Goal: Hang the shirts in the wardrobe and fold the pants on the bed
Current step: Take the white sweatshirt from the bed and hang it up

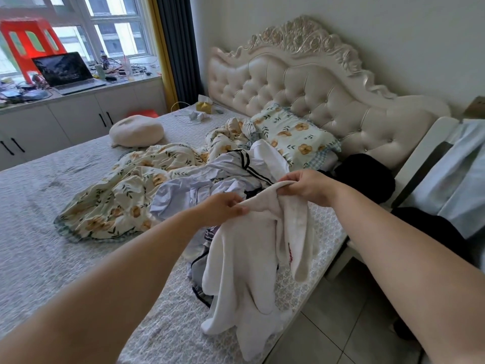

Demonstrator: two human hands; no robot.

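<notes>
White garment [246,261] hangs at the bed's [39,219] near edge, its top pinched between the fingers of left hand [223,208] and right hand [308,186]. Lifting it clear of the pile [194,185] and spreading it should show whether to hang or fold it.

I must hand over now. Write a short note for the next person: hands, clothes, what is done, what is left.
Hands: left hand and right hand both pinch the top edge of a white garment, held up over the bed edge.
Pale clothes lie piled behind it; a black garment near the headboard.
Done: no folded pants visible.
Left: hang shirts, fold pants; wardrobe not in view.
</notes>
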